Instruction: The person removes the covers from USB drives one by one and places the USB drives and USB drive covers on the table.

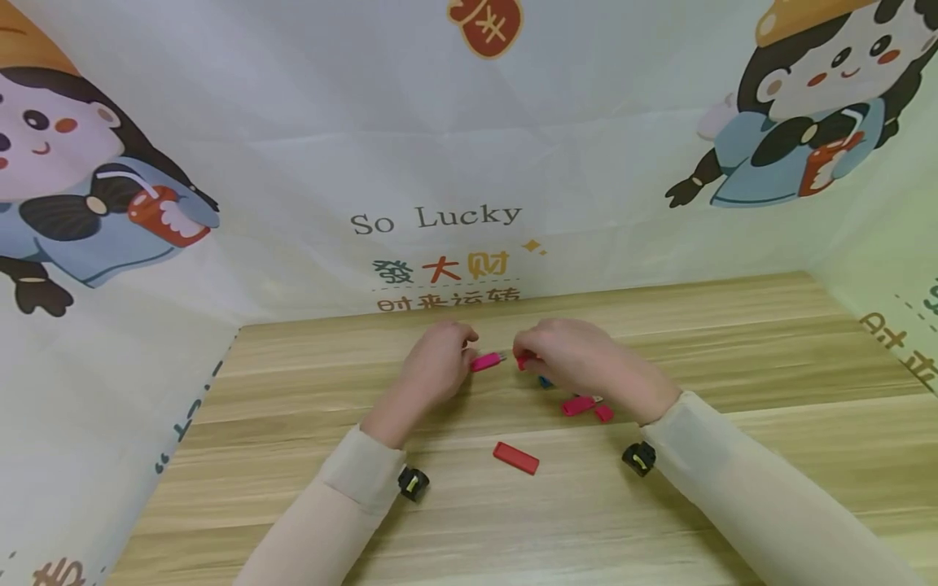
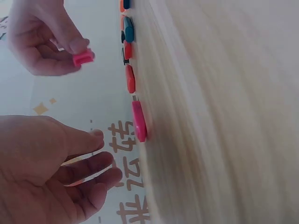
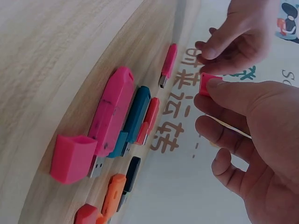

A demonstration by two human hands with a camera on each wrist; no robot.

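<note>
A slim pink USB stick (image 1: pixel 487 360) (image 2: pixel 138 121) (image 3: pixel 168 63) lies uncapped on the wooden table (image 1: pixel 733 488), between my two hands. My left hand (image 1: pixel 467 352) (image 2: pixel 105 156) hovers just left of it with its fingers loosely curled and nothing in them. My right hand (image 1: pixel 522 359) (image 3: pixel 205 93) pinches a small pink cap (image 2: pixel 83 57) (image 3: pixel 209 84) between thumb and forefinger, a short way right of the stick's metal plug.
Under and beside my right hand lie several more USB sticks: a large pink one (image 3: pixel 112 116) with its loose cap (image 3: pixel 72 158), a teal one (image 3: pixel 138 116), a red one (image 3: pixel 148 119), black and orange ones. A red stick (image 1: pixel 515 457) lies nearer me. Printed cloth walls (image 1: pixel 440 163) enclose the table.
</note>
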